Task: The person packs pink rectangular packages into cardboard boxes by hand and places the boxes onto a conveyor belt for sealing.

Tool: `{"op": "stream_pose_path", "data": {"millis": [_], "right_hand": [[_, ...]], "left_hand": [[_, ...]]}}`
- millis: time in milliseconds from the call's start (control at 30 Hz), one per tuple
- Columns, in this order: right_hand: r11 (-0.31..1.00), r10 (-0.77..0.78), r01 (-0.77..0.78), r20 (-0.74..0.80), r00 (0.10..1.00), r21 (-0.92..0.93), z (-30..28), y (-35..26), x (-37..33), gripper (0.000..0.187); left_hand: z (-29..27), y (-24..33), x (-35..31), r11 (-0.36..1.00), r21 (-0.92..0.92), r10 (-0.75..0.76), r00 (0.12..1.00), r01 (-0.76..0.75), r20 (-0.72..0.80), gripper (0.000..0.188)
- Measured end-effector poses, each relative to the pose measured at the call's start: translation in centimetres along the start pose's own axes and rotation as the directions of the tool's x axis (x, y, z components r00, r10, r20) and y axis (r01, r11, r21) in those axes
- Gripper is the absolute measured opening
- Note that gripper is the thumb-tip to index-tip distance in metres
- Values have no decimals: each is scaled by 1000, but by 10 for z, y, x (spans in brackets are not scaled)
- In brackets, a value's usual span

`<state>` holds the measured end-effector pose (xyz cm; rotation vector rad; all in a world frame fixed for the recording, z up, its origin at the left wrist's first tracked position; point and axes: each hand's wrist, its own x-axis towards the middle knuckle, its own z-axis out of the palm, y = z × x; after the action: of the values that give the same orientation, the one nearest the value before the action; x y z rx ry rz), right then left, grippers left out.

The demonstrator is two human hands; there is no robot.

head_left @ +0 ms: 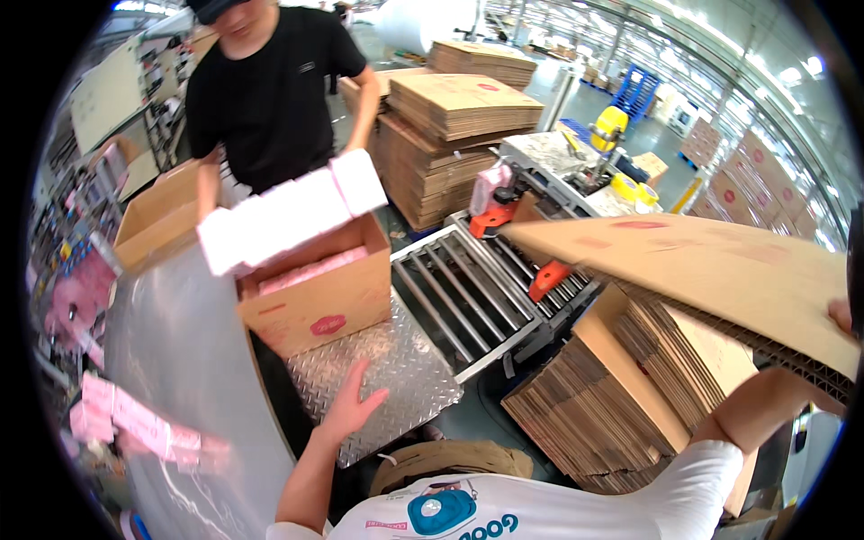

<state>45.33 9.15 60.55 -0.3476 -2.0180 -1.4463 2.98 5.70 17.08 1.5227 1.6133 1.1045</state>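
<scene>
My left hand (353, 409) hovers over a diamond-plate metal platform (400, 382), its fingers spread and nothing in them. At the far right edge, my right hand (841, 316), mostly cut off, grips a flattened cardboard box (711, 256). That cardboard is held up above a stack of folded cartons (598, 400). Beyond my left hand, an open cardboard box (328, 306) rests on the platform's far part, with pink packs (315, 270) inside. A co-worker in a black shirt (274, 99) holds a row of white-and-pink packs (288, 211) over it.
Right of the platform runs a roller conveyor (463, 292) with orange guides (548, 281). A smooth metal table (193, 337) bears pink packs (135, 418) on the left. Behind stand piled flat cartons (450, 117) and a bench with yellow tape rolls (634, 190).
</scene>
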Motion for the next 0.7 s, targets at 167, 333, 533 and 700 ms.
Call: {"op": "stream_pose_path", "data": {"millis": [167, 333, 533, 700], "right_hand": [[349, 744, -317, -55, 666, 882, 133, -18, -24, 36], [-112, 960, -818, 274, 58, 564, 331, -160, -113, 49], [-659, 526, -738, 790, -315, 144, 383, -308, -175, 100], [420, 646, -888, 626, 438, 187, 388, -301, -160, 68]], "left_hand": [[-60, 60, -8, 815, 533, 384, 900, -226, -206, 107], [-102, 63, -29, 651, 758, 520, 745, -29, -418, 31], [-18, 42, 21, 536, 844, 300, 934, 3, -194, 24], [-29, 37, 58, 397, 912, 390, 881, 101, -267, 51]]}}
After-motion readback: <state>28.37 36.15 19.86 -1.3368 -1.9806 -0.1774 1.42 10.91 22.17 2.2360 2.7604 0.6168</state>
